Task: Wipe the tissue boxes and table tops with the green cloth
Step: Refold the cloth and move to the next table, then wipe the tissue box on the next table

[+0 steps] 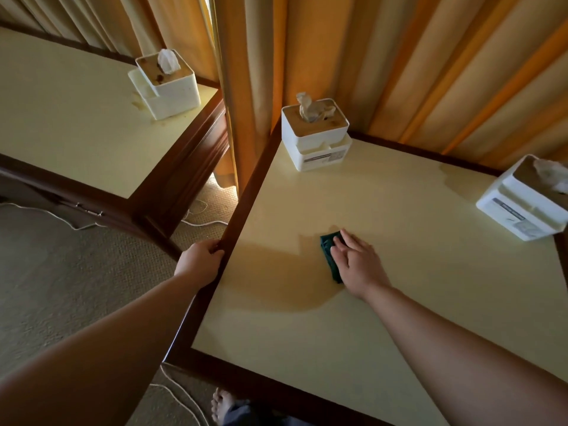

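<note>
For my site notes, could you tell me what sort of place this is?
Probably a restaurant or hotel dining room: several wood-edged tables, each with white tissue boxes, long curtains and carpet.

The green cloth lies folded, dark, mid-frame on the near table top — cream, dark-framed. Three white tissue boxes stand upright: one at centre top, one at right edge, one upper left on the second table top.

Green cloth, white tissue boxes
</note>
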{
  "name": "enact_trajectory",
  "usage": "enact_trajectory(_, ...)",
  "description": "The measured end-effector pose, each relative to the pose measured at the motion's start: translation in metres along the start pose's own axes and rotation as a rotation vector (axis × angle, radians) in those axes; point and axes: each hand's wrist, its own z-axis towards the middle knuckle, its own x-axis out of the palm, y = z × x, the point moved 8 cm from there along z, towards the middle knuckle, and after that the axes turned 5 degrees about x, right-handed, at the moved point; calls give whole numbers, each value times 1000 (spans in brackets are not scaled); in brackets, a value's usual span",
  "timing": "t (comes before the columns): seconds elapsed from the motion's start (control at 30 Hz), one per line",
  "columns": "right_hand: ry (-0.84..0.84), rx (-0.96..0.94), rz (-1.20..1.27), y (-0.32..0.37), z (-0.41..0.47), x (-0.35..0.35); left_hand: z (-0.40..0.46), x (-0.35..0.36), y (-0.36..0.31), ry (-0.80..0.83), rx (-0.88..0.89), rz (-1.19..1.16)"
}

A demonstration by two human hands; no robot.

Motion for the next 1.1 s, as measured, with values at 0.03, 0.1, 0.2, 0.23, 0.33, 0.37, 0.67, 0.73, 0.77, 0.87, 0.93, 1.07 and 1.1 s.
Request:
enact_trajectory(0.03, -41, 33, 48, -1, 3, -8, -3, 2, -1, 31, -1, -31)
enact_trajectory(0.1, -102, 121, 80, -3, 11, -22, -7, 5, 0, 86, 6, -81)
enact_trajectory(0.2, -106, 248, 114, 5, 14, -35, -12, -1, 7, 131, -7, -138)
enact_trajectory(0.23, -115, 251, 119, 11, 12, -38, -13, -5, 9, 141, -13, -165)
enact_trajectory(0.33, -175, 235, 154, 33, 3, -45, -13, -28, 14, 135, 36, -194)
enact_trajectory(0.37, -185, 222, 174, 44, -1, -47, -12, -40, 15, 126, 66, -193)
enact_trajectory(0.67, -108, -168, 378, 288, -46, -25, -19, -175, 37, 206, 350, -298)
enact_trajectory(0.73, -58, -236, 461, 347, -53, -10, -21, -210, 51, 225, 396, -309)
enact_trajectory(0.77, -32, -264, 491, 376, -55, -3, -21, -227, 60, 221, 406, -308)
enact_trajectory(0.87, 26, -333, 544, 451, -56, 14, -18, -275, 91, 199, 408, -260)
enact_trajectory(0.93, 44, -365, 562, 490, -51, 22, -15, -308, 110, 170, 414, -228)
enact_trajectory(1.07, 60, -394, 582, 544, -34, 38, 0, -355, 143, 120, 396, -209)
enact_trajectory(1.1, 47, -394, 580, 553, -29, 41, 6, -361, 149, 105, 385, -211)
